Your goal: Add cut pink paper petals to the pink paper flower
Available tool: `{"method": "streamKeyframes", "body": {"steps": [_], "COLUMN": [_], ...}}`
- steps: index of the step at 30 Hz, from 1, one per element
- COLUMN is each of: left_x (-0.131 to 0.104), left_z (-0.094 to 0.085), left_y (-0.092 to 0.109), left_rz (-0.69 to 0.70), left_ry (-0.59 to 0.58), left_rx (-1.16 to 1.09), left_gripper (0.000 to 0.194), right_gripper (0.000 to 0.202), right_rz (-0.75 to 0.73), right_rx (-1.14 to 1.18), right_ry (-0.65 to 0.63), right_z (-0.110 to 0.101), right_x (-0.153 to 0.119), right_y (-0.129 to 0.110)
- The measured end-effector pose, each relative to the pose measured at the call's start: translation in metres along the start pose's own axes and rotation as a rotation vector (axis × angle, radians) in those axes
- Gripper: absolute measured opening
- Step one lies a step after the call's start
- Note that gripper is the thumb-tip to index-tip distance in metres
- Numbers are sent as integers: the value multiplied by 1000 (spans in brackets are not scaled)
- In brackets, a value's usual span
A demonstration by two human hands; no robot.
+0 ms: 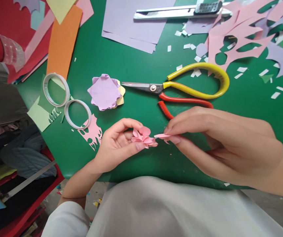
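Observation:
Between the thumb and fingers of my left hand (121,141) is a small pink paper flower (143,136) with several petals. My right hand (220,141) pinches a thin pink paper piece (163,136), its pale tip close to the flower's right side; whether they touch is hard to tell. Beyond my hands, scissors (153,88) with one yellow and one red handle lie on the green table (141,112), the red handle partly behind my right fingers. A purple scalloped paper stack (104,92) with yellow paper under it sits at the scissors' tip.
Two tape rolls (78,114) lie at the left on green and pink scraps. A bottle (5,49) and coloured sheets (64,39) are at the upper left. A cutter (166,13) rests on purple paper (131,33); pink cut-outs (240,29) and white bits spread at the upper right.

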State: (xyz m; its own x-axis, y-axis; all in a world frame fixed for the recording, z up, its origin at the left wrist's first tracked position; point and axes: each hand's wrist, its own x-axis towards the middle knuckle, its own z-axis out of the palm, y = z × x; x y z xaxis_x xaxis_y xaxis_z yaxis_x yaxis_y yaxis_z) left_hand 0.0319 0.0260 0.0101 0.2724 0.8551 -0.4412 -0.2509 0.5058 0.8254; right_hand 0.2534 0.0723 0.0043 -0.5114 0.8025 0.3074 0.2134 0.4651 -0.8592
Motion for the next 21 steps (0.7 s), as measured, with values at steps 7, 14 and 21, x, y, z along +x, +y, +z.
{"method": "streamKeyframes", "body": {"steps": [7,14,21], "left_x": [-1,0,3], "left_z": [-2,2,1], "left_y": [-3,-4,-5], "left_rz": [19,202,551], "left_ry": [10,-39,-72], "left_rx": [84,170,480], "left_gripper": [18,17,15], "right_gripper": [22,20,23], "right_rz": [14,13,-63], "right_rx": [-6,-91,5], "right_ry": [20,23,-171], "right_z": [1,-1,-6], "right_x": [-2,-5,-8], "right_y": [-1,-3,-4]}}
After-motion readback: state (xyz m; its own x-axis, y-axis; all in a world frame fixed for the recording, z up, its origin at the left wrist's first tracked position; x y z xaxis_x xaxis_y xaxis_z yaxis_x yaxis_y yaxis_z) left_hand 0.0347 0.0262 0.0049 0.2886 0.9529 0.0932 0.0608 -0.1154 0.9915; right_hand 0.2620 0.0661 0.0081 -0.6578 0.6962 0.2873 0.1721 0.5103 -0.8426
